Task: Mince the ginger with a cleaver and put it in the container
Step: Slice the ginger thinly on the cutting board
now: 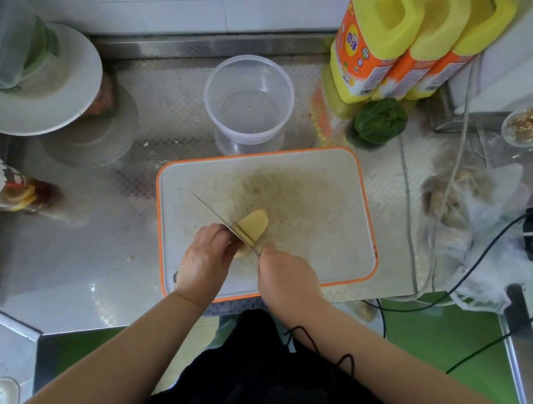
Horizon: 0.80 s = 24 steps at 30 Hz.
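counter (89,267): embossed shiny metal | container (249,99): clear plastic | cutting board (308,207): matt, probably plastic

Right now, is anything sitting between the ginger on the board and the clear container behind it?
Nothing visible. Only bare cutting board lies between the ginger and the empty container just beyond its far edge.

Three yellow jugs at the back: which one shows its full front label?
The leftmost yellow jug, nearest the clear container. Its orange label faces the camera; the other two jugs' labels are partly hidden behind their left-hand neighbours.
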Available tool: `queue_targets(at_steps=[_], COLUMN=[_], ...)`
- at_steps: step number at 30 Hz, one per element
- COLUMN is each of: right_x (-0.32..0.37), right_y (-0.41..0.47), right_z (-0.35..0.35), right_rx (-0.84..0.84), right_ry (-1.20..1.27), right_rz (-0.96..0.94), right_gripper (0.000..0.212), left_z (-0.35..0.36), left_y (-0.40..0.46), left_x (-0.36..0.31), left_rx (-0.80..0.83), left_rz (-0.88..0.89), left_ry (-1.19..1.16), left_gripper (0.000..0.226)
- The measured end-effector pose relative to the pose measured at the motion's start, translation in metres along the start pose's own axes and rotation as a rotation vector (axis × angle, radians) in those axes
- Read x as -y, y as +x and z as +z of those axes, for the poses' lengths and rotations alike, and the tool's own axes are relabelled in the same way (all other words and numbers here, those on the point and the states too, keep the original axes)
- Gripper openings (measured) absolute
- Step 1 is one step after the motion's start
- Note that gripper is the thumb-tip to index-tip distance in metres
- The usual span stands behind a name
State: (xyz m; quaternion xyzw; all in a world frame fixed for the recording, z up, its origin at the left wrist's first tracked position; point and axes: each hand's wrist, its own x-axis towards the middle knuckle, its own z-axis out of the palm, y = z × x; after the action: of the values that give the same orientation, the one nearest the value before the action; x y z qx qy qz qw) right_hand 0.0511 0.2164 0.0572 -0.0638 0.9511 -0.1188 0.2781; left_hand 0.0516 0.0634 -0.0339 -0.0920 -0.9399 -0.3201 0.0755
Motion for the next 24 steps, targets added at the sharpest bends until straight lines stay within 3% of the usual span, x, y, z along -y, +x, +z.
queue_targets(at_steps=[10, 15, 24], right_x=[0.002, -0.005, -0.010], right_y=[0.026, 0.038, 0.040], right_z=[0.010, 0.022, 0.030], right_rx=[0.053, 0.068, 0.059], right_ry=[0.045, 0.034, 0.059], right_rz=[0.036, 0.061, 0.058], right_gripper=[0.020, 0.024, 0.022], left_z=[0.003, 0.002, 0.000], left_y=[-0.001, 0.000, -0.002], left_x=[0.003, 0.002, 0.001], left_rx=[-0.016, -0.035, -0.017], left_rz=[0.018, 0.053, 0.079], left_ry=[-0.010, -0.050, 0.048], left_gripper=[0.021, 0.008, 0.005])
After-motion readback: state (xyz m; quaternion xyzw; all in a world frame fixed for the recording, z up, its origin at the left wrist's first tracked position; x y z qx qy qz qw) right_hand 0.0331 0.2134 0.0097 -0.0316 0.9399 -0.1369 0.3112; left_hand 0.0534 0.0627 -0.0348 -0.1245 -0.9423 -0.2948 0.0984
